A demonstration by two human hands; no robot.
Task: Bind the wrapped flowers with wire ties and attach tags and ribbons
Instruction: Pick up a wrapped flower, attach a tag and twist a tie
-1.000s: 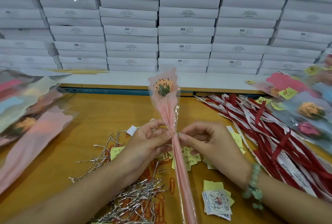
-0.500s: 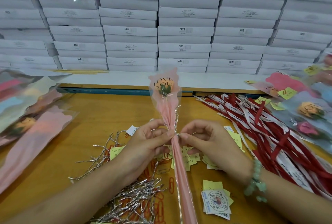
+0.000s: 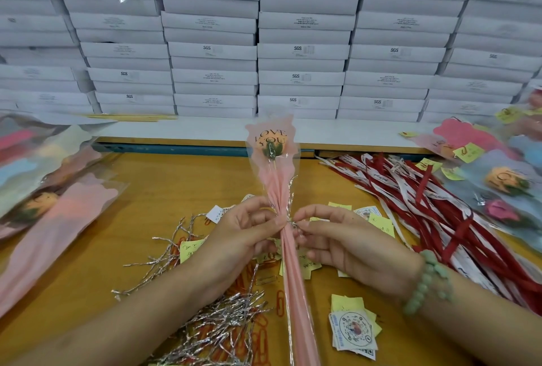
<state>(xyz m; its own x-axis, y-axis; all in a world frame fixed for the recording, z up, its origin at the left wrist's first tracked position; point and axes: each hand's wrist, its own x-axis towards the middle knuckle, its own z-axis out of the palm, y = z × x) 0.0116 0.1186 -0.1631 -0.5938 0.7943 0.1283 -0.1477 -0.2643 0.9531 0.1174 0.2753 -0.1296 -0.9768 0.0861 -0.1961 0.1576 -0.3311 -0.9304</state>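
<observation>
While the wrapped rose (image 3: 275,178) is held above the middle of the wooden table (image 3: 164,186) with its bloom end pointing away from the person, both grips meet at the point where its sleeve is gathered narrow. The sleeve is clear film over pink paper, printed "LOVE YOU" across an orange bloom. The left grip (image 3: 243,236) is clenched on the gathered sleeve, thumb and curled fingers pinching it from the left. The right grip (image 3: 352,245) pinches a silver wire tie (image 3: 293,223) between thumb and forefinger, just against the right side of the sleeve at the same height. A green bead bracelet (image 3: 428,280) circles the right wrist.

Under the left forearm lies a loose heap of silver wire ties (image 3: 217,327), with orange paper clips (image 3: 280,302) among and beside them. Yellow tags (image 3: 350,304) are scattered beneath the hands, and a small stack of QR-code cards (image 3: 353,329) sits near the right forearm. To the right, red and white ribbons (image 3: 440,219) lie in a long spread. Past them, on the far right, is a pile of wrapped flowers with yellow tags (image 3: 504,181). More wrapped flowers in pink sleeves (image 3: 52,213) lie at the left edge. Stacked white boxes (image 3: 302,52), some marked SGS, fill the background.
</observation>
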